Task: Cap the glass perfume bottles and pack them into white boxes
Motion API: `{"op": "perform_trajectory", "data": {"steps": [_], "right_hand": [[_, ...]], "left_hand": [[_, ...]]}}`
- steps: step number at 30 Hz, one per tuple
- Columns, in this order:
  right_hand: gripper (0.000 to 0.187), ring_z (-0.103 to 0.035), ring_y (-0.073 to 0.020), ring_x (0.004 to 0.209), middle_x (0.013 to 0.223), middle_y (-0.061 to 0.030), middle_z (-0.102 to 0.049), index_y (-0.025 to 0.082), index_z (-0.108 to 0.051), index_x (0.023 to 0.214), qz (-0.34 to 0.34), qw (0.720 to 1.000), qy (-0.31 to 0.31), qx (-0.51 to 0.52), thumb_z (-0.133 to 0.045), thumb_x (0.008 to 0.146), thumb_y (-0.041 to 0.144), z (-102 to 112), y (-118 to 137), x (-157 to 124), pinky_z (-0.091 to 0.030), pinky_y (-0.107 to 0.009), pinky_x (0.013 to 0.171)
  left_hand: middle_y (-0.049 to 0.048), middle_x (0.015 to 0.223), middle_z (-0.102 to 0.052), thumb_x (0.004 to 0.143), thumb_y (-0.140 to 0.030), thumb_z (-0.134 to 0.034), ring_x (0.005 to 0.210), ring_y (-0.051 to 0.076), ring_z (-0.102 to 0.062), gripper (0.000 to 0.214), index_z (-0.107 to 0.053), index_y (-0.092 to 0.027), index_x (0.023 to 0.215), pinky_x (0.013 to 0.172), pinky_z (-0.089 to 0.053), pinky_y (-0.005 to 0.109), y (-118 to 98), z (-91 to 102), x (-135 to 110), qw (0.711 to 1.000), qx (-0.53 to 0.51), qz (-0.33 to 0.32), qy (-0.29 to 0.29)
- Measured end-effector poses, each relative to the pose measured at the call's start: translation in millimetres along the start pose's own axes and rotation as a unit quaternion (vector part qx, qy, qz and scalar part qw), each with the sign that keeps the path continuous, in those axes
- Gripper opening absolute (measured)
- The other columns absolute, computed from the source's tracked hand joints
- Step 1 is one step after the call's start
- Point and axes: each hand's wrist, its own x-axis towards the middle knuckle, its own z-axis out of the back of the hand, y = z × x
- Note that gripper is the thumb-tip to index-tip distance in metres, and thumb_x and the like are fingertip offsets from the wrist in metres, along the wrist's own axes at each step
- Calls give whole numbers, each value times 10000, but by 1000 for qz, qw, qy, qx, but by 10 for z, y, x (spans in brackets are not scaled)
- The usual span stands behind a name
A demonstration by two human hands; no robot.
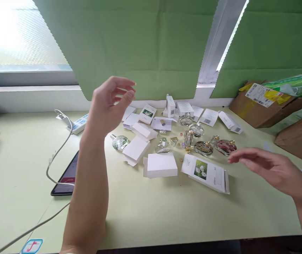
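Cable [47, 172]: looped across the worktop [153, 215], run over the tablet.
Tablet [65, 176]: laid flat, partly covered by the left forearm.
Power strip [80, 124]: set towards the window, partly hidden by the same arm.
Left hand [110, 106]: raised above the worktop, fingers loosely curled, nothing held.
Green bottle [120, 143]: laid on the worktop, just beside a tilted white box [136, 149].
Plain white box [162, 164]: placed near the middle, other cartons strewn behind.
Gold pieces [189, 148]: scattered among the clear bottles.
Flower-print box [211, 173]: laid flat, picture side up, placed in front of the bottles.
Red bottle [225, 147]: laid at the right end of the bottle group.
Right hand [269, 169]: fingers extended, slightly bent, no grip seen; held near red bottle and flower-print box, contact not discernible.
Cardboard boxes [301, 137]: stacked at far right.
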Motion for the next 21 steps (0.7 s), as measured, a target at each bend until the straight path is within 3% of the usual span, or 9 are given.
{"op": "perform_trajectory", "data": {"steps": [2, 4, 7, 9, 12, 16, 21], "right_hand": [[110, -663, -286, 1040, 1015, 19, -706, 394, -678, 850, 69, 995, -50, 44, -577, 871, 354, 28, 185, 206, -554, -462, 893], [204, -677, -241, 943, 1010, 5, -696, 301, -633, 703, 116, 984, -116, 77, -554, 890, 277, 62, 380, 439, -553, -426, 833], [201, -674, -192, 826, 928, -4, -688, 246, -601, 668, 184, 954, -198, 130, -578, 864, 208, 135, 533, 801, -538, -393, 796], [144, -669, -184, 854, 913, -12, -697, 231, -638, 705, 170, 957, -216, 97, -597, 835, 182, 204, 493, 1013, -527, -379, 824], [94, -669, -184, 881, 910, -24, -718, 219, -701, 800, 97, 969, -227, 9, -613, 811, 187, 328, 293, 1223, -521, -369, 843], [108, -680, -176, 862, 915, -17, -715, 213, -687, 804, 88, 960, -265, 29, -583, 804, 183, 474, 37, 1306, -527, -368, 856], [106, -669, -180, 918, 940, 5, -717, 221, -659, 712, 85, 968, -236, -27, -584, 775, 180, 534, -69, 1329, -512, -346, 857]], "left_hand": [[29, 1030, -664, 908, -271, -609, 914, 118, -644, 208, -626, -218, 1109, 799, -536, 268, 103, 30, -55, 999, 15, 27, 25], [37, 1037, -675, 914, -314, -587, 951, 140, -644, 212, -624, -233, 1107, 835, -531, 296, 227, 44, -106, 994, 53, 66, 69], [48, 1081, -674, 925, -416, -525, 971, 174, -642, 267, -619, -250, 1113, 805, -527, 315, 411, -8, -176, 966, 119, 132, 189], [56, 1205, -631, 926, -485, -482, 1076, 210, -605, 351, -584, -273, 1186, 839, -512, 338, 515, -102, -225, 934, 158, 151, 282], [51, 1400, -493, 884, -596, -478, 1246, 270, -486, 510, -487, -342, 1326, 956, -460, 406, 636, -282, -299, 888, 202, 178, 374], [40, 1493, -385, 845, -648, -490, 1380, 302, -324, 607, -410, -385, 1386, 1063, -364, 468, 756, -448, -359, 857, 226, 192, 420], [22, 1517, -365, 889, -623, -425, 1353, 288, -363, 566, -387, -388, 1402, 1036, -385, 441, 838, -506, -361, 838, 230, 189, 457]]}}
